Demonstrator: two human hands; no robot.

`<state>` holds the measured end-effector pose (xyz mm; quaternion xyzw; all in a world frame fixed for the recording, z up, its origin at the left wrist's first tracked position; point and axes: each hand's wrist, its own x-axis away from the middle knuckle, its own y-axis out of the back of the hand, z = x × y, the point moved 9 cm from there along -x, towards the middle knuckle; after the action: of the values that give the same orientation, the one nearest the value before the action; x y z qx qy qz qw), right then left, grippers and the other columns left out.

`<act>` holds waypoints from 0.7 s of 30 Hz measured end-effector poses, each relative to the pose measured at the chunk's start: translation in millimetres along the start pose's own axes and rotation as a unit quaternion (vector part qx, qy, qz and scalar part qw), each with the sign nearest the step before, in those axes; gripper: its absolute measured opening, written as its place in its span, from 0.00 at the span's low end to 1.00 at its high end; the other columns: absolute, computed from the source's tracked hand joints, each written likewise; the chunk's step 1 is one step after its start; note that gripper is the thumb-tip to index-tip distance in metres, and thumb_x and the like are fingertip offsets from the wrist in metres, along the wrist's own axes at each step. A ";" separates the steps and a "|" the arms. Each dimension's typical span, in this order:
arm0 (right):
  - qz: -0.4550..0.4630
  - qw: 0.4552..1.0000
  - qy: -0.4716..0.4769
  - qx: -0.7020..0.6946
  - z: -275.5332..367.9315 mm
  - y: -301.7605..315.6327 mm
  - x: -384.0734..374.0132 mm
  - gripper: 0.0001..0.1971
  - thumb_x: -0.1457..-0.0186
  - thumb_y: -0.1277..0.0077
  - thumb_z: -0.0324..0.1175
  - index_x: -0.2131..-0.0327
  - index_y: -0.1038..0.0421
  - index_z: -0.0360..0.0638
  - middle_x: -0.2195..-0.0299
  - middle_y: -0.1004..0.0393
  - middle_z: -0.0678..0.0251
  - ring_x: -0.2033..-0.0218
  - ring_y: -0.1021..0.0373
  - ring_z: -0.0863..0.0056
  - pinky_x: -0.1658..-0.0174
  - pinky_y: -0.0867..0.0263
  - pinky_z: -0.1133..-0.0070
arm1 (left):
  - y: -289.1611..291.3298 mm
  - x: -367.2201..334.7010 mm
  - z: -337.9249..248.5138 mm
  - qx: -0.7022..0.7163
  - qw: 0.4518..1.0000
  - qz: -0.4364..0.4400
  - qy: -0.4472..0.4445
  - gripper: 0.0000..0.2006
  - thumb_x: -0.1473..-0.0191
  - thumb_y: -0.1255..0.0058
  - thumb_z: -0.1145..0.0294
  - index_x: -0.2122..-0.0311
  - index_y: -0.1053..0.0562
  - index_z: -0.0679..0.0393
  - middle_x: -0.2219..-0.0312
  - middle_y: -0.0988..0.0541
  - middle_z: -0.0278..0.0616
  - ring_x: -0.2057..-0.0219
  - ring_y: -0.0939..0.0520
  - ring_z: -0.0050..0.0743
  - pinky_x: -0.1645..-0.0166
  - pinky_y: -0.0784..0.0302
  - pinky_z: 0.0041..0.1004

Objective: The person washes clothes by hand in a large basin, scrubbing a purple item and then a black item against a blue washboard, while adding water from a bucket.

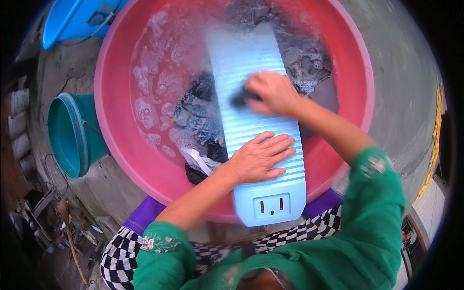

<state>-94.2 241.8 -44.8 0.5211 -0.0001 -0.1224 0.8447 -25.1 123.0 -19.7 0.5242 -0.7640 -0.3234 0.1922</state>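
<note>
My right hand (271, 92) grips a blurred dark object (238, 98) on the washboard (232, 72), which overhangs the tub (356, 72)'s near rim; my left hand (261, 158) lies flat, ungripping. Scrubbing seems underway; sudsy garments (199, 116) remain.

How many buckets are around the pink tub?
2: a blue bucket at upper left, partly out of frame; a teal bucket below it in view, left of the pink tub. More may be hidden.

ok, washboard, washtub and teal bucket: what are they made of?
Blue washboard: likely molded plastic, satin; even ridges, rounded corners.
Red washtub: probably plastic, matte to satin; smooth, evenly colored wall.
Teal bucket: plastic-looking, semi-gloss; smooth molded rim.
</note>
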 end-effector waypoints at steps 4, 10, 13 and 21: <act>-0.053 0.983 -0.147 0.096 -79.8 -4.5 -70.1 0.18 0.51 0.52 0.49 0.65 0.30 0.44 0.65 0.30 0.60 0.62 0.34 0.60 0.62 0.39 0.69 | -1.6 -9.9 -7.8 0.017 1.000 0.004 -0.019 0.26 0.49 0.55 0.52 0.45 0.36 0.50 0.43 0.37 0.36 0.41 0.39 0.28 0.39 0.47 0.36; 0.020 0.999 -0.046 -0.020 7.2 -1.9 5.9 0.19 0.61 0.44 0.40 0.62 0.31 0.48 0.58 0.32 0.61 0.62 0.34 0.60 0.62 0.39 0.66 | -4.6 2.4 -0.9 0.016 1.000 0.016 0.003 0.27 0.49 0.55 0.51 0.44 0.36 0.48 0.43 0.37 0.38 0.41 0.39 0.28 0.39 0.46 0.37; 0.040 0.998 0.026 -0.029 35.9 4.2 40.8 0.19 0.63 0.43 0.40 0.65 0.30 0.46 0.58 0.32 0.62 0.64 0.35 0.64 0.63 0.39 0.69 | -9.6 3.7 6.1 0.023 0.999 0.035 0.023 0.27 0.50 0.54 0.51 0.45 0.35 0.49 0.43 0.37 0.36 0.41 0.39 0.28 0.39 0.47 0.38; 0.008 0.969 -0.235 0.075 -86.0 -20.5 -86.0 0.25 0.51 0.56 0.53 0.59 0.31 0.41 0.59 0.30 0.54 0.55 0.36 0.58 0.55 0.43 0.64 | 1.6 -7.8 -7.2 -0.010 0.999 0.006 -0.031 0.26 0.47 0.58 0.50 0.46 0.35 0.52 0.43 0.38 0.38 0.41 0.40 0.28 0.38 0.49 0.35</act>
<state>-170.9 326.6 -91.1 0.5400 -0.2116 -0.2346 0.7801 -18.7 128.5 -13.0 0.5074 -0.7696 -0.3455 0.1758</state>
